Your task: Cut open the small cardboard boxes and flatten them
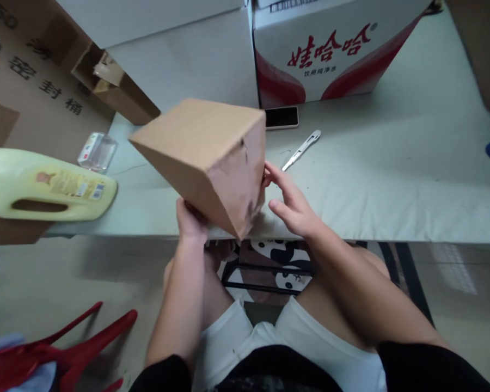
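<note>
A brown cardboard box (204, 130) is tilted above the near edge of the table, one taped end turned toward the right. My left hand (191, 220) grips it from below at its lower left side; the fingertips are hidden under the box. At the taped end is my right hand (288, 198), its fingers apart and the fingertips at the box's right edge. Just beyond that hand a white utility knife (302, 149) lies on the table. Behind the box a phone (282, 117) lies flat, dark screen up.
On the pale-covered table (392, 174) stand a white and red carton (322, 60) and a large white box (188, 65). To the left are a yellow jug (49, 185), a small clear container (98, 151) and brown cartons (36, 71). A red stool (65, 354) stands on the floor.
</note>
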{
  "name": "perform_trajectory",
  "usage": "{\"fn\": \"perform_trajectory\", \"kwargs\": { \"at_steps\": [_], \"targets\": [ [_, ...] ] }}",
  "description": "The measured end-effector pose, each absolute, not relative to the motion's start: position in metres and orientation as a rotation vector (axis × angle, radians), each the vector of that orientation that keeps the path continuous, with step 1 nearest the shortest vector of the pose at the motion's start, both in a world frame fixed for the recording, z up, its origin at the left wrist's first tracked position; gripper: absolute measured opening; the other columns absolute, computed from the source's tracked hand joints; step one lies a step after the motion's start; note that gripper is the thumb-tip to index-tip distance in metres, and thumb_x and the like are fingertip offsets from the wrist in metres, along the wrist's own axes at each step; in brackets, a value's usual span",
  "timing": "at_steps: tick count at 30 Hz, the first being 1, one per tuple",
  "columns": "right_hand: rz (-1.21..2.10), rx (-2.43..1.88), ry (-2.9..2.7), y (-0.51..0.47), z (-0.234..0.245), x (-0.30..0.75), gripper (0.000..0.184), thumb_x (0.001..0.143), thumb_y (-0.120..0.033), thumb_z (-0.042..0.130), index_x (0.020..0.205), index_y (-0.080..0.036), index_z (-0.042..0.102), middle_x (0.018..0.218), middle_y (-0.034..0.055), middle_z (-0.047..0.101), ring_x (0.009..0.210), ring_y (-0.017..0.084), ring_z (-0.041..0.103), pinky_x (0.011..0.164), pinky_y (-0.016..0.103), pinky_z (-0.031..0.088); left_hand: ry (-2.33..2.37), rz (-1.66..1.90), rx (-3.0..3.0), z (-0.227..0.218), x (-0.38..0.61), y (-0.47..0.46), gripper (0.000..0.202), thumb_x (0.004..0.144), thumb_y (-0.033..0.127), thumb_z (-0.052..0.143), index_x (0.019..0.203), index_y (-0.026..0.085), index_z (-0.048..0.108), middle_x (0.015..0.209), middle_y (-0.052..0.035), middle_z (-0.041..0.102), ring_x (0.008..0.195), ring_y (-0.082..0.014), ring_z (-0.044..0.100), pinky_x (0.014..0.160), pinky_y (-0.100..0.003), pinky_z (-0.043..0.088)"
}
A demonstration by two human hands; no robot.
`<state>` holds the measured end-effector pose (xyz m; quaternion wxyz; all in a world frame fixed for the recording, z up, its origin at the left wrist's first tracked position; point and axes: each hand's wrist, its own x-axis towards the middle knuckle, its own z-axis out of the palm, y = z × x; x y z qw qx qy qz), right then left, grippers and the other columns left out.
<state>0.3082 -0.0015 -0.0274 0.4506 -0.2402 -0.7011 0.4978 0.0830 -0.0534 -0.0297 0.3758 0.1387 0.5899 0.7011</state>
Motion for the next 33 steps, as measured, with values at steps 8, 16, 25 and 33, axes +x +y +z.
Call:
{"fn": "perform_trajectory", "kwargs": {
  "at_steps": [8, 16, 25, 33],
  "targets": [
    [1.065, -0.672, -1.727, -0.009, -0.016, 0.332, 0.035, 0.090, -0.051, 0.055, 0.113, -0.026, 0.064, 0.134, 0.0102, 0.058, 0.129, 0.028, 0.051, 0.109, 0.052, 0.039, 1.576, 1.018, 0.348, -0.054, 0.153, -0.116, 0.057, 0.083, 0.069, 0.043, 0.081, 0.015, 0.060, 0.056, -0.0041, 0.059, 0.037, -0.0119, 0.050, 0.035, -0.021, 0.016],
    [1.152, -0.680, -1.716, -0.020, -0.018, 0.329, 0.032, 0.093, -0.053, 0.049, 0.098, -0.025, 0.065, 0.129, 0.0099, 0.063, 0.132, 0.028, 0.051, 0.108, 0.051, 0.040, 2.192, 1.357, 0.881, -0.040, 0.127, -0.121, 0.021, 0.080, 0.036, 0.057, 0.090, 0.018, 0.061, 0.085, -0.0067, 0.068, 0.079, -0.0195, 0.064, 0.067, -0.030, 0.050],
    [1.066, -1.132, -1.740, 0.012, -0.028, 0.325, 0.040, 0.097, -0.046, 0.036, 0.120, -0.024, 0.058, 0.103, 0.0079, 0.068, 0.095, 0.023, 0.065, 0.087, 0.041, 0.051, 1.958, 1.626, 2.162, -0.034, 0.137, -0.104, 0.056, 0.091, 0.058, 0.026, 0.104, 0.023, 0.068, 0.111, -0.0103, 0.065, 0.119, -0.0296, 0.054, 0.113, -0.052, 0.030],
    [0.600, -1.881, -2.221, 0.057, -0.038, 0.326, 0.039, 0.089, -0.042, 0.045, 0.109, -0.018, 0.067, 0.108, 0.0199, 0.064, 0.095, 0.036, 0.063, 0.079, 0.052, 0.049, 1.798, 1.852, 2.231, -0.040, 0.148, -0.087, 0.043, 0.093, 0.042, 0.030, 0.110, 0.027, 0.066, 0.111, -0.0063, 0.064, 0.111, -0.0250, 0.055, 0.109, -0.050, 0.034]
  ]
}}
